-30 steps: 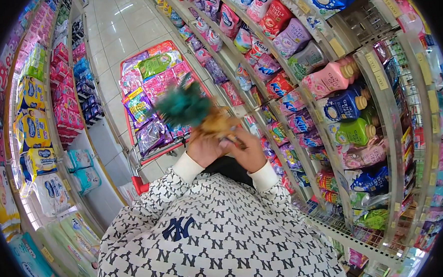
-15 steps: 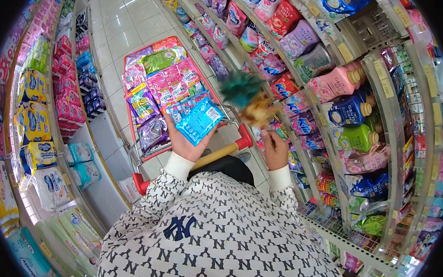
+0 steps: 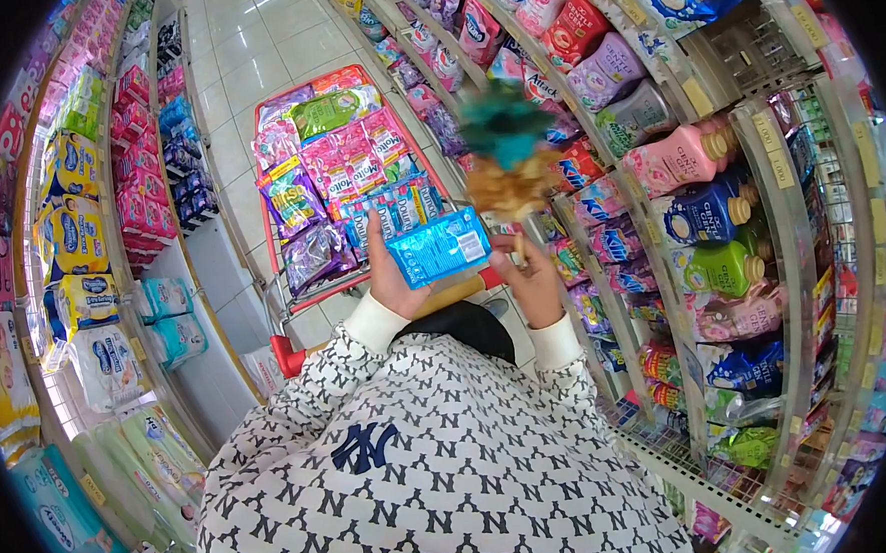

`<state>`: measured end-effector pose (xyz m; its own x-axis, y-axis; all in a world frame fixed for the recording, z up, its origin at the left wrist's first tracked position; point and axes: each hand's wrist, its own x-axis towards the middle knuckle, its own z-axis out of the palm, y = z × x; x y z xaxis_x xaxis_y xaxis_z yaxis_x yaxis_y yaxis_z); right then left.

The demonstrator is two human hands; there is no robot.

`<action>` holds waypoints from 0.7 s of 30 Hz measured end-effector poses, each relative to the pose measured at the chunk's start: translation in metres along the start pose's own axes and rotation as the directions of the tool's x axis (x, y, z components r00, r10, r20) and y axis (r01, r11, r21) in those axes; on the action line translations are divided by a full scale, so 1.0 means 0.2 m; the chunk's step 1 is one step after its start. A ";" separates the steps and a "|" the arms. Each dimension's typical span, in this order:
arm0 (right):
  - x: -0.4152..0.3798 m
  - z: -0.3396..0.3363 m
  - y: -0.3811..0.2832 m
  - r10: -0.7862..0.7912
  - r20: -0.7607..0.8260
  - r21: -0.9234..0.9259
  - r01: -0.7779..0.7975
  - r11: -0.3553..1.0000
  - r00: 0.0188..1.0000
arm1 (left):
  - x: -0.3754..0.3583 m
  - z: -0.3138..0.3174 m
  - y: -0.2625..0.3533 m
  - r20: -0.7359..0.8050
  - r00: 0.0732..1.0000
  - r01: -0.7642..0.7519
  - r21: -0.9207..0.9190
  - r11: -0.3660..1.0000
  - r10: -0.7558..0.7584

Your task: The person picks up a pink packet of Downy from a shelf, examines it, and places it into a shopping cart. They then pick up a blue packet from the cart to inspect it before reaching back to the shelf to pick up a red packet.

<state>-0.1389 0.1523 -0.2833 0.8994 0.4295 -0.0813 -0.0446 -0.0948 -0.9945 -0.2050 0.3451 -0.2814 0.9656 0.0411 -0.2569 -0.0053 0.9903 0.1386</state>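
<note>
A blue packet with a white label lies tilted in my left hand, its thumb over the left edge and its fingers underneath. My right hand pinches the thin stick of a feather duster, whose blurred green and tan head rises beside the cart, and this hand is close to the packet's right end. Just beyond the packet, the red-rimmed shopping cart holds pink Molto packs, blue packs, purple packs and a green pack.
Shelves of softener bottles and pouches line the right side. On the left, shelves carry yellow packs, pink packs and teal packs. A tiled floor runs ahead between them.
My left hand has turned the blue packet more level and moved it right. My right hand has moved left toward the packet, and the duster's head has shifted slightly right and up.
</note>
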 end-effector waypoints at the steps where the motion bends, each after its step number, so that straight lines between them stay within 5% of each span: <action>1: 0.00 0.03 -0.02 0.003 0.041 0.018 -0.004 1.000 0.999 | 0.00 0.01 -0.01 0.000 1.000 0.001 0.045 0.999 -0.001; 2: 0.00 0.05 -0.04 0.005 0.084 0.037 -0.008 0.999 0.996 | 0.02 -0.05 -0.02 -0.140 0.989 -0.024 0.112 0.993 0.040; 5: 0.01 0.11 -0.09 -0.025 0.068 0.054 0.021 0.998 0.997 | 0.02 -0.02 -0.07 -0.232 0.957 -0.089 0.326 0.941 0.171; 6: 0.02 0.12 -0.10 -0.045 0.033 0.000 0.045 0.999 0.998 | 0.04 -0.10 -0.07 -0.186 0.978 -0.028 0.344 0.938 0.097; 9: -0.01 0.15 -0.22 -0.134 0.057 -0.244 0.144 0.959 0.989 | 0.04 -0.16 -0.08 -0.355 0.935 0.073 0.187 0.980 -0.002; 10: -0.01 0.17 -0.21 -0.182 0.102 -0.277 0.203 0.939 0.978 | 0.01 -0.14 -0.07 -0.161 0.986 0.063 0.100 0.993 -0.047; 11: -0.02 0.18 -0.21 -0.226 0.150 -0.307 0.263 0.915 0.962 | -0.03 -0.15 -0.08 -0.117 0.993 0.010 0.349 0.937 0.033; 13: -0.05 0.19 -0.26 -0.174 0.296 -0.353 0.277 0.894 0.939 | -0.07 -0.20 -0.06 0.109 0.988 -0.152 0.761 0.631 0.106; 15: -0.08 0.21 -0.24 -0.215 0.345 -0.243 0.308 0.920 0.914 | -0.07 -0.22 -0.01 0.426 0.898 -0.438 0.889 0.137 0.107; 17: -0.09 0.19 -0.25 -0.172 0.362 -0.339 0.301 0.891 0.916 | -0.04 -0.19 0.00 0.376 0.921 -0.389 0.879 0.276 0.100; 19: -0.10 0.15 -0.20 -0.214 0.369 -0.424 0.369 0.827 0.904 | -0.04 -0.16 0.01 0.179 0.976 -0.212 0.621 0.755 0.127; 20: -0.08 0.11 -0.17 -0.144 0.307 -0.493 0.287 0.821 0.941 | -0.05 -0.15 0.02 0.008 0.997 -0.072 0.195 0.978 0.072; 21: -0.05 0.06 -0.15 -0.075 0.241 -0.555 0.201 0.808 0.968 | -0.06 -0.14 0.04 -0.117 0.991 0.019 -0.296 0.955 -0.056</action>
<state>-0.1512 0.1617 -0.2532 0.7690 0.6389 -0.0200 0.3855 -0.4885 -0.7828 -0.2241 0.3555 -0.3045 0.9271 0.0004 -0.3747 -0.0635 0.9857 -0.1560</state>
